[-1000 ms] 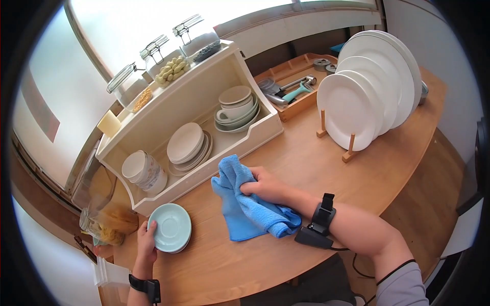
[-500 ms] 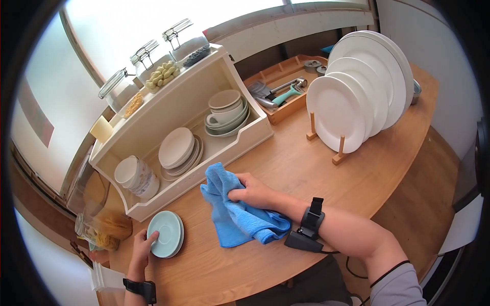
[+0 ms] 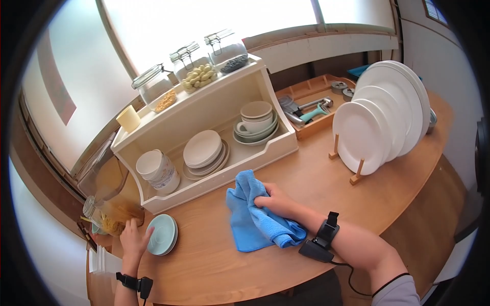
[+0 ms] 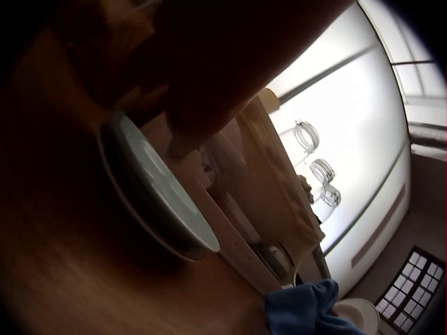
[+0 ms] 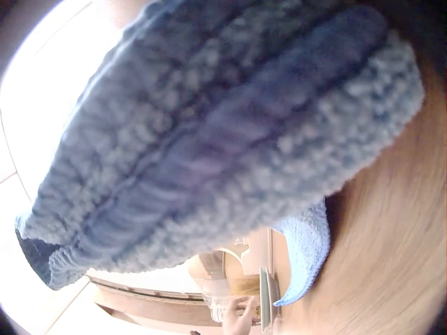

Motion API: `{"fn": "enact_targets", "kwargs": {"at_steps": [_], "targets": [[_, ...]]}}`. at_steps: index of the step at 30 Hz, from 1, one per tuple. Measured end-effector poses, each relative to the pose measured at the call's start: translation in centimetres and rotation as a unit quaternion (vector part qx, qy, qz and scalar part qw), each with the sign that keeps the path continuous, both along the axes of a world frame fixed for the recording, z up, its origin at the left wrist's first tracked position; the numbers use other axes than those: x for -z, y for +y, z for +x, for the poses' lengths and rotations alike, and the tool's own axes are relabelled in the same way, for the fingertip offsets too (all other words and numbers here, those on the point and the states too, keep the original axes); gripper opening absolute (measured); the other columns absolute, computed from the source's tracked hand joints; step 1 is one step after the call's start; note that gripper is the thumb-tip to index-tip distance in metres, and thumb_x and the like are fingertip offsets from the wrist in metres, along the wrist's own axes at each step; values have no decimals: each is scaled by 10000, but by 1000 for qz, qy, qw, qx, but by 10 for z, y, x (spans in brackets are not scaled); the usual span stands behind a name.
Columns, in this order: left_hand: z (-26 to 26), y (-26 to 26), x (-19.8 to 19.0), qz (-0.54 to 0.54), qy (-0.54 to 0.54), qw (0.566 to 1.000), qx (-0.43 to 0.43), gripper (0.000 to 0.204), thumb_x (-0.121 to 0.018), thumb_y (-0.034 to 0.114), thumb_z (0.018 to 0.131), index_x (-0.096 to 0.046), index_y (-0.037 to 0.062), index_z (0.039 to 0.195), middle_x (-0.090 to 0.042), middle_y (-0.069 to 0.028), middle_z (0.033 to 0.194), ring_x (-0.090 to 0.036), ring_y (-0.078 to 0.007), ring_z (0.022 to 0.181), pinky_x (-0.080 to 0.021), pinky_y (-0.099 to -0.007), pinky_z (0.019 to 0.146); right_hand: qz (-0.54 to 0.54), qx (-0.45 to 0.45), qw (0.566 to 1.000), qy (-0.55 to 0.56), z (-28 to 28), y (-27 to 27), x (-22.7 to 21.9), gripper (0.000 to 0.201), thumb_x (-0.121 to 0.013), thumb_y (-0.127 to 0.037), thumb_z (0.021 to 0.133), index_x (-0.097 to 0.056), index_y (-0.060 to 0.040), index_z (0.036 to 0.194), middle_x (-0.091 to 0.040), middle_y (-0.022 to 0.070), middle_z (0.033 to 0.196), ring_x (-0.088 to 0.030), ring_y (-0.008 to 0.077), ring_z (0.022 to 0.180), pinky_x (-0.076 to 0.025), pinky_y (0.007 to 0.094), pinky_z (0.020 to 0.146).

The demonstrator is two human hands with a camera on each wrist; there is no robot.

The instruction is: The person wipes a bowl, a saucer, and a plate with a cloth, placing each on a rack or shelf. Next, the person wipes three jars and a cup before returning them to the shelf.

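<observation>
At the left of the table, a small stack of pale green saucers lies on the wood. My left hand is just left of it, fingers extended, thumb close to the saucers' rim. The left wrist view shows the saucers from the side, the hand dark above them. My right hand grips a bunched blue cloth over the middle of the table, part of it hanging down. In the right wrist view the cloth fills most of the picture and hides the fingers.
Behind stands a cream shelf with bowls, plates and cups, and glass jars on top. White plates stand in a wooden rack at the right. A wooden tray holds utensils. Pasta jars stand far left.
My left hand has let go of the saucers and moved a little left, its fingers opening. The right hand keeps hold of the cloth. The head view has shifted.
</observation>
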State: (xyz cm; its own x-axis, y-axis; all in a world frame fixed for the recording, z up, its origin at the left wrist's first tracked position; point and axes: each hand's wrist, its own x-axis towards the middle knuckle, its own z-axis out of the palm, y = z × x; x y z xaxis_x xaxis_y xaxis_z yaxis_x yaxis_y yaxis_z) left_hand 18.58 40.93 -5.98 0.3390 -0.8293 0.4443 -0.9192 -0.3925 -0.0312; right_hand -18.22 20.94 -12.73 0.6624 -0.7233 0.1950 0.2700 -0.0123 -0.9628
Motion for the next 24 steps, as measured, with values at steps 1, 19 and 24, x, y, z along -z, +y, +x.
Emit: {"fn": "enact_targets", "kwargs": {"at_steps": [1,19,24], "targets": [[-15,-11,-10,-71,-136,987,49,274,-708,254,780,-612,23,891,-607,-121,720,-611,-299,660,-483,-370,593,0,3,1000,12,-1,0,-1,319,-577,-104,753,-609,36,1038,-637,66,940,-569,131,862,-461,282,794],[3,-334,24,36,103,994,18,413,-614,227,767,-609,-48,1076,-598,-298,1069,-597,-367,1024,-469,-441,883,21,-10,1000,-1,3,-4,10,409,-566,-85,753,-578,31,1145,-637,75,1038,-567,139,952,-442,280,876],[66,-362,46,3,275,961,-12,307,-606,128,741,-630,-90,956,-655,-260,861,-665,-355,822,-499,-409,671,16,13,999,-29,9,-4,15,361,-582,-111,754,-609,26,1087,-652,85,988,-589,145,897,-466,289,825]]}}
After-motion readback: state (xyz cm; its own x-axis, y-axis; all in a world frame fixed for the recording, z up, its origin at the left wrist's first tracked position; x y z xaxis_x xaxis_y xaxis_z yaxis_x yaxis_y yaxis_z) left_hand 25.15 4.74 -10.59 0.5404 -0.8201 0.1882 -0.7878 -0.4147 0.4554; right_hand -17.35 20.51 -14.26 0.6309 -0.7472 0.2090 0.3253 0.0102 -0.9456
